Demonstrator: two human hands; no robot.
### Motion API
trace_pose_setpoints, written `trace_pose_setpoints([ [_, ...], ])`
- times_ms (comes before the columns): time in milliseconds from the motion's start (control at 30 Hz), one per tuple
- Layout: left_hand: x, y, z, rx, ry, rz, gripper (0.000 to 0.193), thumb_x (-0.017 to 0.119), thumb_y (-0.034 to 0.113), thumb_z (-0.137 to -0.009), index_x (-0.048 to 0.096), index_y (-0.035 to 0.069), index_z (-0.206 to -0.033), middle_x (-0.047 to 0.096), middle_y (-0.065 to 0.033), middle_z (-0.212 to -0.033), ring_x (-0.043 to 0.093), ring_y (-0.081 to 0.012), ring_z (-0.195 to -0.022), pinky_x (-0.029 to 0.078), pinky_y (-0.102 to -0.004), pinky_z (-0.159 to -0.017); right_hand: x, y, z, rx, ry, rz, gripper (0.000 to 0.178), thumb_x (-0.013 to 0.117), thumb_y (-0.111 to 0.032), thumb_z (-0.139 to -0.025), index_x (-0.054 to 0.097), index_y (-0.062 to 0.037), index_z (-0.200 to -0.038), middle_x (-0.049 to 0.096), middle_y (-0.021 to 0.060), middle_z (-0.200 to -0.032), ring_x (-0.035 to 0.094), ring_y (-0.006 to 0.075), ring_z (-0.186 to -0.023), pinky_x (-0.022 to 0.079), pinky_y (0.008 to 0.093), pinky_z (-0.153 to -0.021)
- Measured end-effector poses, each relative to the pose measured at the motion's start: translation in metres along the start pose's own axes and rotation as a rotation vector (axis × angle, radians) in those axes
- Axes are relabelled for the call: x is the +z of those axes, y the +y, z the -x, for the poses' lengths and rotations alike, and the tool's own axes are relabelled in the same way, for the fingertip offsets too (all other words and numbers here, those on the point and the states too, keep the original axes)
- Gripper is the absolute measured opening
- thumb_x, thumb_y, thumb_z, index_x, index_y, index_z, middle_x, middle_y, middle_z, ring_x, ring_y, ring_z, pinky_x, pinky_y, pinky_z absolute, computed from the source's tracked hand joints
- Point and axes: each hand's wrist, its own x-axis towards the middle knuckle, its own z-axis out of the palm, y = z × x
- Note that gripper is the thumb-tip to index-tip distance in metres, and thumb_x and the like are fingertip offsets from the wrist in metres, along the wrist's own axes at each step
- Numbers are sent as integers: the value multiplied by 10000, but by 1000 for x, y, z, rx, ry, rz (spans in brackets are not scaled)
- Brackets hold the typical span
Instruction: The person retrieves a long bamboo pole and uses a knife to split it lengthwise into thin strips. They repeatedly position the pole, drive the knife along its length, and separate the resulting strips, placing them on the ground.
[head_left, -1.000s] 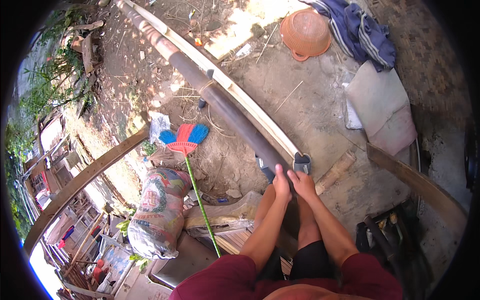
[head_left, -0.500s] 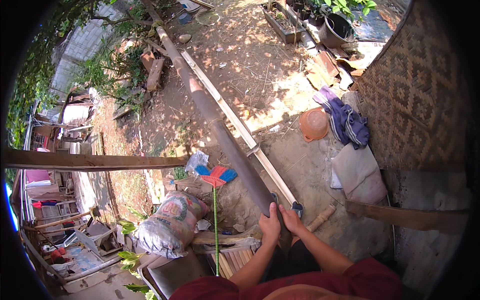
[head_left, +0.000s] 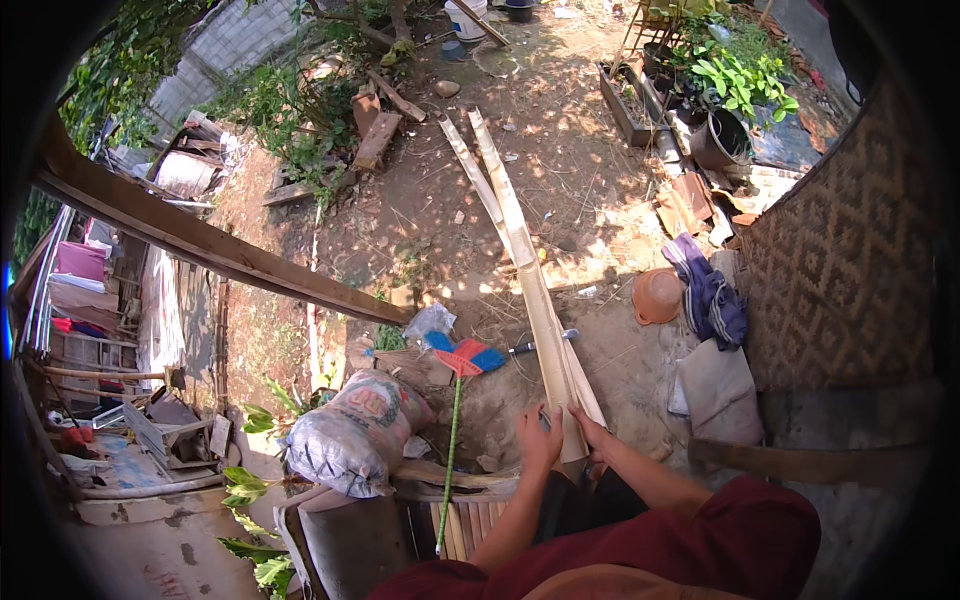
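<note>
Two bare hands, the left hand [head_left: 540, 438] and the right hand [head_left: 592, 433], grip opposite edges of a long split bamboo piece [head_left: 540, 310] near its closer end, which lies between them, to the right of the broom [head_left: 466, 357]. The right thumb presses on the upper face; the fingers underneath are mostly hidden. The bamboo is pale cream to tan, narrow and trough-like, with a smooth, slightly hollow surface facing up and straight, thin edges. Its long axis runs away from the person, leaning a little left, so the far end points well beyond the broom's head. A second pale strip [head_left: 468, 165] crosses behind it at a shallow angle; whether the two touch cannot be told.

The broom has a fan of red and blue bristles and a slim, green patterned handle. Left of the broom slumps a bulging, wrinkled sack [head_left: 355, 432] with faded print. A dark-handled tool [head_left: 523, 348], partly covered by the bamboo, lies just right of the broom's head. Farther right of the broom are an orange plastic basket [head_left: 657, 297] and crumpled blue-purple cloth [head_left: 715, 300].
</note>
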Motion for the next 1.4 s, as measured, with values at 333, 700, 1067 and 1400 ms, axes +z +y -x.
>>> trace_pose_setpoints([
  [333, -100, -58, 8, -755, -620, 1343, 431, 565, 332, -1014, 544, -20, -1261, 660, -160, -1119, 679, -296, -1007, 596, -443, -842, 77, -14, -57, -139, -24, 790, 679, 396, -509, -1039, 550, 87, -1327, 630, 215, -1264, 625, 267, -1143, 468, 358, -993],
  [700, -99, -74, 0, -1011, -487, 952, 344, 571, 229, -1015, 557, -5, -1267, 673, -116, -1062, 679, -231, -915, 601, -402, -737, -32, -67, -126, 201, 150, 826, 513, 428, -502, -1028, 604, -82, -1264, 622, 68, -959, 614, 156, -816, 485, 315, -692],
  [1067, -115, -146, -1, -1338, -205, 891, 258, 661, 142, -956, 632, -11, -1162, 687, -84, -1013, 670, -181, -852, 558, -332, -697, -238, -71, -441, 85, 478, 522, 338, 653, -343, -906, 612, -49, -743, 578, 81, -612, 525, 195, -480, 415, 394, -444],
  [1400, -123, -241, -23, -1509, 19, 747, 198, 684, 115, -921, 643, -46, -1028, 700, -133, -877, 684, -226, -772, 567, -352, -670, -199, -9, -679, 265, 717, 26, 509, 698, -505, -890, 584, -70, -1127, 607, 70, -1019, 595, 210, -829, 528, 397, -811],
])
